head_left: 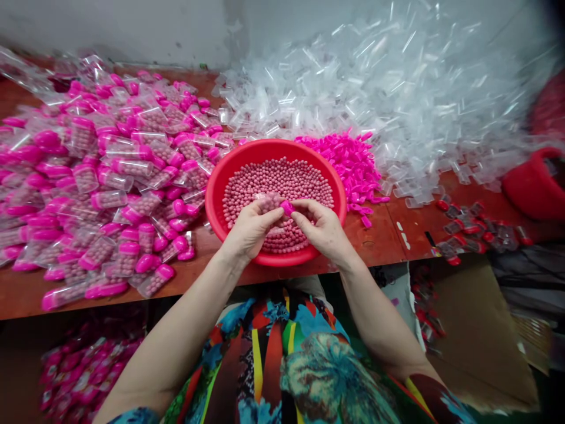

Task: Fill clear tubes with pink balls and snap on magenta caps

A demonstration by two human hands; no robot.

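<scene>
So, left hand [251, 227] first: fingers closed round a small clear bottle [267, 202] that looks filled, held over the red basin [286, 258], while the right hand [324, 229] pinches the pink cap [288, 207] at its end (can't tell if it's fully seated). I'd guess it's light, slick, stiffish plastic that could dent if squashed, so grab the bottle round its middle and the cap by its sides. The loose pink beads [282, 176] in the basin look hard and roll-happy. The worktop [379, 241] is reddish and smooth-looking: heap of pink-capped bottles [132, 165] on the left, basin near the front edge, then loose pink pieces [344, 165], a big mound of clear containers [326, 76], red-capped containers [474, 227], and a red tub [525, 182] far right. Pale wall [132, 29] behind, cardboard [481, 330] below right
</scene>
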